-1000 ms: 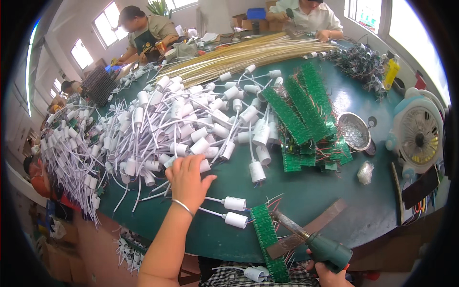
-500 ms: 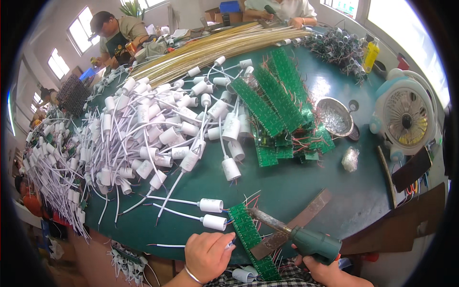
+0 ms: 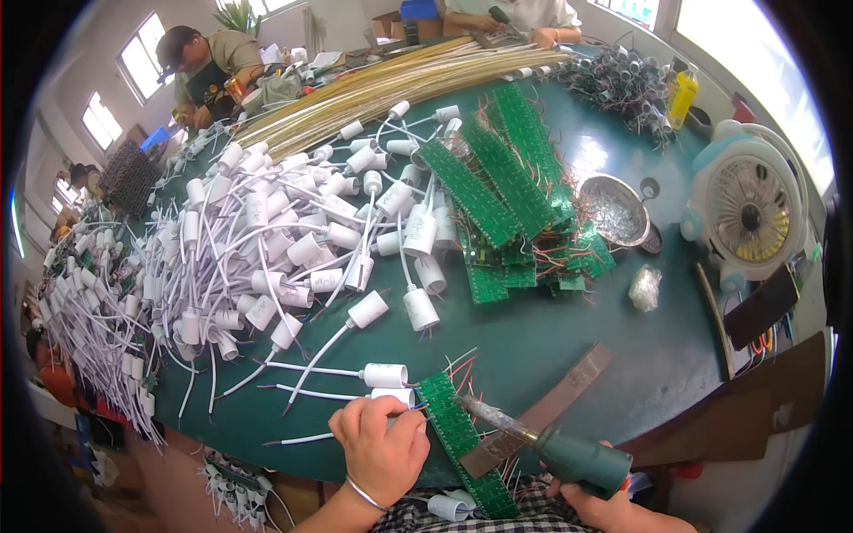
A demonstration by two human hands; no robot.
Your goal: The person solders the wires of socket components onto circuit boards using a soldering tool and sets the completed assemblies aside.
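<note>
My left hand (image 3: 378, 451) is closed in a pinch at the left edge of a green circuit board strip (image 3: 450, 425). What its fingertips hold is hidden behind the knuckles. Two white lamp sockets, one upper (image 3: 386, 375) and one lower (image 3: 391, 394), lie beside the strip, their thin wires reaching its edge. A third white cable (image 3: 306, 440) runs under my hand. My right hand (image 3: 593, 505) grips a soldering iron (image 3: 569, 455) by its dark green handle. The iron's tip hovers over or touches the strip; I cannot tell which. A flat brown bar (image 3: 553, 401) lies across the strip.
A large heap of white sockets with cables (image 3: 267, 222) covers the left. Green boards (image 3: 511, 182) are stacked mid-table, near a metal bowl (image 3: 613, 210) of clear bits. At right stand a fan (image 3: 751, 209) and a yellow bottle (image 3: 682, 99). Two people work across the table.
My left hand has moved a little away from me along the strip, toward the lower socket. One socket at the heap's near edge has shifted right. The soldering iron stays almost in place.
</note>
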